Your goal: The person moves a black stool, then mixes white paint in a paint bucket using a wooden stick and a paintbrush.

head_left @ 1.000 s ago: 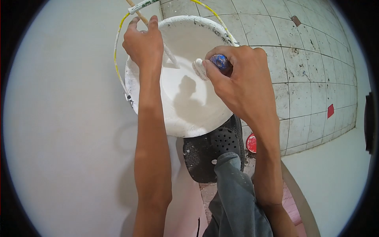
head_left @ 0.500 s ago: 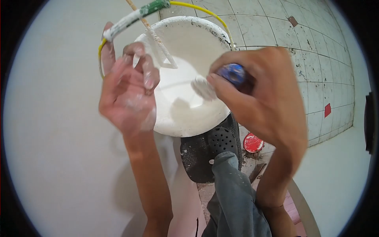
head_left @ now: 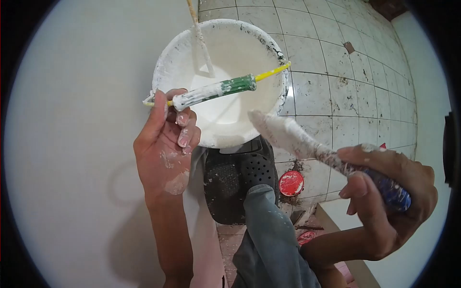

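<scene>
My left hand (head_left: 165, 153), smeared with white paint, pinches the yellow wire end of the bucket handle (head_left: 240, 83) between thumb and fingers. That handle has a green grip partly coated in white and lies across the bucket's mouth. Below it stands a white bucket (head_left: 245, 50) holding white paint (head_left: 223, 111). A thin paint-coated stick (head_left: 205, 53) leans inside it. To the right of the bucket, my right hand (head_left: 417, 192) is wrapped round the blue handle of a paintbrush (head_left: 297, 139). White paint covers the bristles, which point up and left near the rim.
My foot in a black clog (head_left: 228, 187) is right beside the bucket. Red lids (head_left: 291, 184) lie on the stained tile floor (head_left: 312, 91). A pale wall (head_left: 86, 120) rises on the left, with another pale surface at the right.
The handle has swung down from above the bucket to lie across it, with my left fingers now pinching its end. My right hand has moved right and down, carrying the paintbrush away from the bucket.
</scene>
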### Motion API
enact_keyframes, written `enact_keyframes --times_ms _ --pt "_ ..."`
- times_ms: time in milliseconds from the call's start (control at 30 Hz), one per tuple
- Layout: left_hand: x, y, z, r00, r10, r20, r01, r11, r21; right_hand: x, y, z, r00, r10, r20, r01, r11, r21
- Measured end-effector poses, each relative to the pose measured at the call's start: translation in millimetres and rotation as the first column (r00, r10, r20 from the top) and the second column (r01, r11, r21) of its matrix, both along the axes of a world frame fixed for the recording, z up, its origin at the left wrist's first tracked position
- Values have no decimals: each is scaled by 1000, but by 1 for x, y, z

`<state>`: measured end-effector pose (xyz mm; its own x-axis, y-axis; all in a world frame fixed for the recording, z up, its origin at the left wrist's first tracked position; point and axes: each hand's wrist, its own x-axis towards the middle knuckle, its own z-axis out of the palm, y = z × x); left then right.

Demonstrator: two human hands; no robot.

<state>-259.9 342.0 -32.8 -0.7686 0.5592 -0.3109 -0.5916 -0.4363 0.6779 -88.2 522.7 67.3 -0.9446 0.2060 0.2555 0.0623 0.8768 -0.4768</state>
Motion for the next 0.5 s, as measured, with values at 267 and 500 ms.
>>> enact_keyframes --times_ms 267,500 --pt "13 -16 -8 999 3 -40 -9 988 -155 49 -5 10 945 -326 -9 315 920 -232" --pt "42 -44 -51 998 -52 19 55 876 -479 42 8 -1 895 -418 -159 380 899 -219"
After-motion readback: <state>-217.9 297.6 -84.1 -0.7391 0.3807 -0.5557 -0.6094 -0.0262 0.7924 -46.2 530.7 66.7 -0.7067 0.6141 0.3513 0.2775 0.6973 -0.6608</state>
